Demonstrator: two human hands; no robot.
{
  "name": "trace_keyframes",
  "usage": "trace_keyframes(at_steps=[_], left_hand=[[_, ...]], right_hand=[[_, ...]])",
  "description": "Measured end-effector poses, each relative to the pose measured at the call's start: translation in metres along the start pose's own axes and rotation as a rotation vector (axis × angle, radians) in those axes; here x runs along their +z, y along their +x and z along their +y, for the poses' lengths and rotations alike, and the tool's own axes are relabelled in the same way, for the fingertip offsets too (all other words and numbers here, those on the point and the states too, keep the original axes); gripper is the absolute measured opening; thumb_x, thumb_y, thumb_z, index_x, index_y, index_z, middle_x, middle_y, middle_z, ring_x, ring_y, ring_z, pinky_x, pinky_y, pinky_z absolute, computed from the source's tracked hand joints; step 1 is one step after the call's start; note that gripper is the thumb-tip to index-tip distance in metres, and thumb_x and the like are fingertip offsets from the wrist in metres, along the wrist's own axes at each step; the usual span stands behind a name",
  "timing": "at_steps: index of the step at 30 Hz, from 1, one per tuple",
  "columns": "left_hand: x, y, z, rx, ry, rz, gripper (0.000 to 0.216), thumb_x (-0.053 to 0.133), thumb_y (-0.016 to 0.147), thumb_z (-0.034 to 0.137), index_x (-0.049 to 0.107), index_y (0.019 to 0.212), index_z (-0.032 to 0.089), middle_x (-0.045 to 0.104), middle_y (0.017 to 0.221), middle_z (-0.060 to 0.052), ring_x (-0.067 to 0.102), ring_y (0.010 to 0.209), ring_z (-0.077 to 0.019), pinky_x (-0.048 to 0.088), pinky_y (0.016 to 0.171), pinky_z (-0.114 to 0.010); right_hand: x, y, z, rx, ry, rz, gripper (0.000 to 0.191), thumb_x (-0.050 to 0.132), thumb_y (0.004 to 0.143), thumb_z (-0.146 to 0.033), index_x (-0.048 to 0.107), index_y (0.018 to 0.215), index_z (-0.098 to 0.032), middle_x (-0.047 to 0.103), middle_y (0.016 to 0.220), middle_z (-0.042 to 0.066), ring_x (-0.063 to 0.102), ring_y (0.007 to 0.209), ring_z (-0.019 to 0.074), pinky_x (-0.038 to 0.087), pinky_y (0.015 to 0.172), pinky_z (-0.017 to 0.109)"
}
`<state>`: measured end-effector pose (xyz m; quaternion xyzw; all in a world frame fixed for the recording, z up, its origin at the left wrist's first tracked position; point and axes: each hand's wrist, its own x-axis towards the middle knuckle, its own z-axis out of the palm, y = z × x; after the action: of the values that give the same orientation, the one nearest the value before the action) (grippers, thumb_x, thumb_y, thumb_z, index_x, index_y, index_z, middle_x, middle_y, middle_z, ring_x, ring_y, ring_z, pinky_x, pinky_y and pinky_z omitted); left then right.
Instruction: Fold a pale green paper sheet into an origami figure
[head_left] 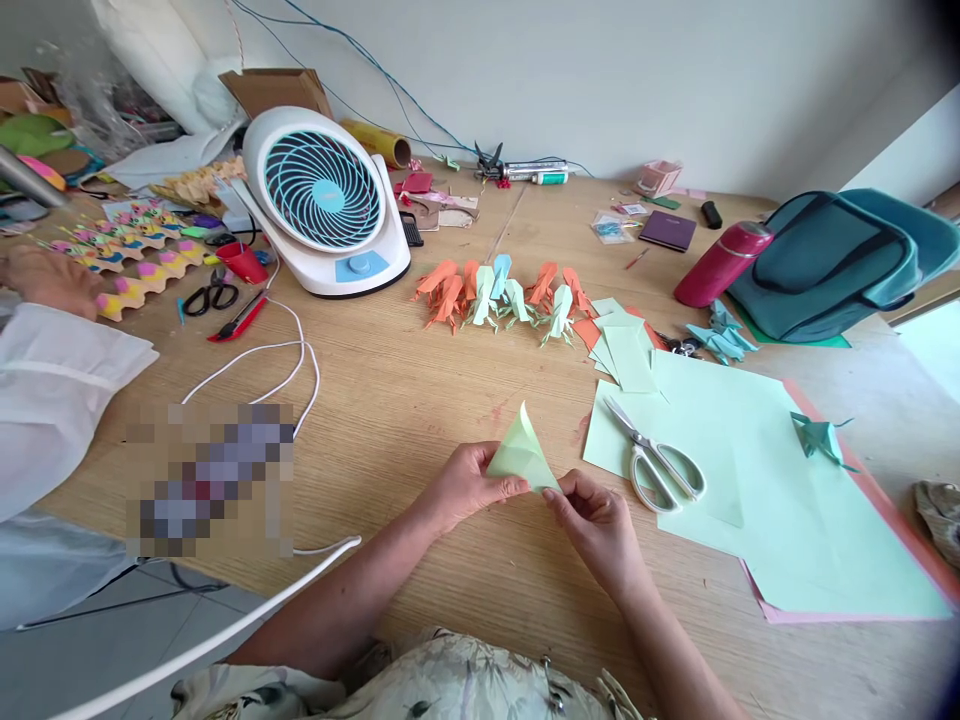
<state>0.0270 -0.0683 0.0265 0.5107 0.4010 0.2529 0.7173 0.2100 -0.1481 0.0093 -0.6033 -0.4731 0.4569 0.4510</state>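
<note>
Pinching folded pale-green paper (pixel 519 456) with left hand (pixel 466 486) and right hand (pixel 598 522); probably light, easily creased, best gripped along edges.

The folded paper (pixel 517 455) mid-frame looks matt. The table (pixel 394 385) looks like smooth wood. The upper-left fan (pixel 379 262) looks like shiny plastic.

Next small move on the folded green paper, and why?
I'd probably press the lower-right corner with the right hand to sharpen the crease: that hand already pinches the folded green paper there, the left hand steadies its left side, and the upper tip is free.
</note>
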Motion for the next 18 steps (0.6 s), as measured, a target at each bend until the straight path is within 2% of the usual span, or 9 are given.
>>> trace_keyframes(at_steps=[5, 18], left_hand=[[0.0050, -0.0002, -0.0055, 0.002, 0.127, 0.053, 0.034, 0.079, 0.064, 0.039, 0.056, 0.060, 0.014, 0.046, 0.056, 0.005, 0.038, 0.054, -0.0074, 0.027, 0.050, -0.020], [0.0074, -0.0001, -0.0099, 0.033, 0.148, 0.117, 0.030, 0.074, 0.067, 0.037, 0.053, 0.062, 0.016, 0.045, 0.059, 0.005, 0.038, 0.055, -0.0079, 0.029, 0.051, -0.020]], right_hand=[[0.0026, -0.0022, -0.0016, -0.051, -0.108, -0.024, 0.033, 0.065, 0.084, -0.041, 0.050, 0.065, -0.019, 0.040, 0.063, -0.003, 0.034, 0.058, 0.0112, 0.027, 0.052, 0.025], [0.0013, -0.0001, -0.0033, -0.037, -0.038, -0.104, 0.032, 0.064, 0.085, -0.044, 0.057, 0.070, -0.017, 0.044, 0.065, -0.002, 0.037, 0.060, 0.0118, 0.029, 0.054, 0.025]])
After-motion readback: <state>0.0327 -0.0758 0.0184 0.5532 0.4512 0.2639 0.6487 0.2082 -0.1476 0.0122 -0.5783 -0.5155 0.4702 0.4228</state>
